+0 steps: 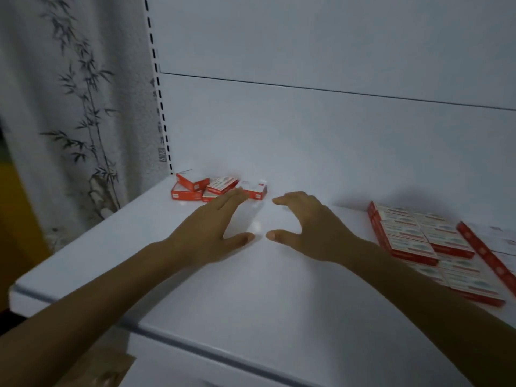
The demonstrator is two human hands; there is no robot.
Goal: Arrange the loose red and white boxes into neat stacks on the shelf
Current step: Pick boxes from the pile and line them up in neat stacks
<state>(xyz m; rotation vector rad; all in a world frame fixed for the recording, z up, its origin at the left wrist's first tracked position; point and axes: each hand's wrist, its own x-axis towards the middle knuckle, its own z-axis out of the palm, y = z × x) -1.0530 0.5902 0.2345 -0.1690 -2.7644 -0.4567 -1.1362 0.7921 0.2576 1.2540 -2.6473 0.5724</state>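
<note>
Left hand (212, 233): fingers (233, 198) straight and released, holding nothing, tips at the near edge of the loose boxes (217, 188); contact unclear. Right hand (304, 230) lay just beside it, fingers loosely arched, thumb out, likewise empty; the two thumbs nearly met. Both hands were palm-down over bare white shelf (251, 289), with open room between the loose red and white pile in the back left corner and the neat stacks (418, 238) at right. Back panel (307, 135) stood directly behind the pile. Box print was too blurred to read.

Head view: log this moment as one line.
left hand: open, fingertips by loose boxes | right hand: open, empty | loose boxes: jumbled, back left of shelf | stacks: right side
</note>
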